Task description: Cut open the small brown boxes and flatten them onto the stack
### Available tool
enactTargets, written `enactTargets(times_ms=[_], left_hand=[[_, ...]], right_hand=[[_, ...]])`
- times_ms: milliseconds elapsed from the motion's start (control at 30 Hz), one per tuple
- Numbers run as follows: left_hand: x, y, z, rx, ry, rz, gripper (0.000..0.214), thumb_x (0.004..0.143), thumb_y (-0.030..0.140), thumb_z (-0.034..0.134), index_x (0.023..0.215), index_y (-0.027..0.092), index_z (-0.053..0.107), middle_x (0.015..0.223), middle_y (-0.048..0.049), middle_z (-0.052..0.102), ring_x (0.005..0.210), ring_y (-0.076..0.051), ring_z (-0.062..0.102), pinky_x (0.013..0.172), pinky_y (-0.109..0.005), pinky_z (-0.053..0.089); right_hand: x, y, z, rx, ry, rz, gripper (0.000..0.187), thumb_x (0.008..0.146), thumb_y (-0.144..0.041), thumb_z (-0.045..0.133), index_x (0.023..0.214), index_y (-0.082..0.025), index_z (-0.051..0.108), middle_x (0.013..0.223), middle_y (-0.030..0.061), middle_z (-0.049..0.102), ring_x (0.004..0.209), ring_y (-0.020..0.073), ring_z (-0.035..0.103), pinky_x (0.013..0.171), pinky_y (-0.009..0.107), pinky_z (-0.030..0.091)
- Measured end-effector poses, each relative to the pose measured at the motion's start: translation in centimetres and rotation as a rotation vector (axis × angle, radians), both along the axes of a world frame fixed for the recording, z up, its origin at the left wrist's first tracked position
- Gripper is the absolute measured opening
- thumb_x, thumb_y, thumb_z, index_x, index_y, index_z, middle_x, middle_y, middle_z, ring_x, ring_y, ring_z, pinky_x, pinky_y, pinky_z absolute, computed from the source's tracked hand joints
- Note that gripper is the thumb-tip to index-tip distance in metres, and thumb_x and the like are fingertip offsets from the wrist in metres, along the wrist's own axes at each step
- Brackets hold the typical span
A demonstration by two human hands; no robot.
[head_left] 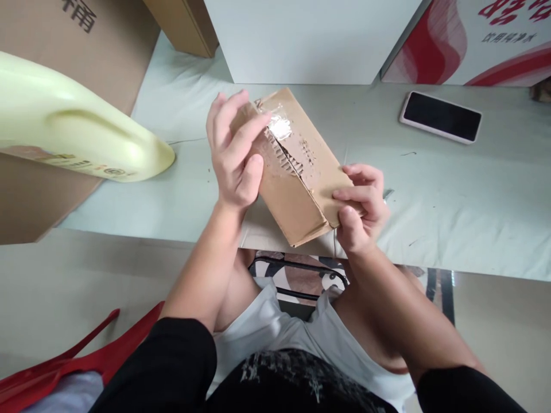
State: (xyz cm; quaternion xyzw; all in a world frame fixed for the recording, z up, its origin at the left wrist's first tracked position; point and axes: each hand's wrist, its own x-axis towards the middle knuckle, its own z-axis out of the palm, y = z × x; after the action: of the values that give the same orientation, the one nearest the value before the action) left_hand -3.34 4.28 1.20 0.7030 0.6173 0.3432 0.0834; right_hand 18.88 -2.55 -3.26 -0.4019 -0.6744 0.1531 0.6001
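A small brown cardboard box [297, 178] is tilted between my two hands above the cloth-covered table. Its top seam runs lengthwise, with torn, ragged cardboard near the middle and a shiny piece of clear tape [280, 127] towards the far end. My left hand [236, 152] grips the box's left side, thumb against the edge and a fingertip at the tape. At the near right corner, my right hand [365, 206] pinches the box with the thumb in front and fingers on top. The inside of the box is hidden.
A phone [441, 117] lies at the right on the pale green cloth [465, 195]. A pale yellow bottle [81, 123] juts in from the left before a large carton [129, 34]. A white box [310, 40] and a red-and-white carton [469, 46] stand behind.
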Motion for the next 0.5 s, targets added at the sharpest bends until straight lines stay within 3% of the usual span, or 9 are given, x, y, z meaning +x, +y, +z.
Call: enactTargets(times_ms=[67,167,300,500], left_hand=[[-0.3,0.1,-0.1,-0.019,0.059,-0.024,0.052,0.102,0.068,0.038,0.131,0.042,0.072,0.161,0.0065,0.056,0.169,-0.030,0.024,0.136,-0.060,0.032],[-1.1,0.8,-1.0,0.155,0.004,-0.166,0.078,0.099,0.077,0.012,0.124,0.044,0.077,0.140,0.0011,0.072,0.156,-0.031,0.041,0.137,-0.058,0.029],[-2.2,2.2,-2.5,0.249,-0.164,-0.342,0.071,0.096,0.082,0.027,0.121,0.042,0.080,0.130,-0.0036,0.076,0.142,-0.036,0.048,0.134,-0.062,0.026],[-3.7,2.8,-3.1,0.369,-0.292,-0.377,0.062,0.103,0.070,0.043,0.118,0.026,0.083,0.127,-0.0078,0.077,0.133,-0.033,0.051,0.130,-0.060,0.030]], right_hand=[[-0.1,-0.2,0.1,-0.013,0.055,0.024,0.021,0.103,-0.046,0.050,0.108,-0.031,0.063,0.125,0.0089,0.058,0.122,0.0298,0.062,0.107,0.061,0.051],[-0.5,-0.6,0.1,-0.180,0.260,0.049,0.034,0.098,-0.059,0.054,0.120,-0.033,0.055,0.123,0.0083,0.063,0.119,0.0297,0.065,0.105,0.056,0.054],[-0.6,-1.0,0.1,-0.456,0.569,0.042,0.048,0.090,-0.073,0.048,0.115,-0.032,0.052,0.115,0.0069,0.068,0.108,0.0291,0.069,0.100,0.051,0.058],[0.3,-0.1,-0.6,-0.787,0.541,0.001,0.054,0.085,-0.076,0.049,0.110,-0.028,0.053,0.126,0.0100,0.068,0.126,0.0320,0.067,0.103,0.050,0.058]])
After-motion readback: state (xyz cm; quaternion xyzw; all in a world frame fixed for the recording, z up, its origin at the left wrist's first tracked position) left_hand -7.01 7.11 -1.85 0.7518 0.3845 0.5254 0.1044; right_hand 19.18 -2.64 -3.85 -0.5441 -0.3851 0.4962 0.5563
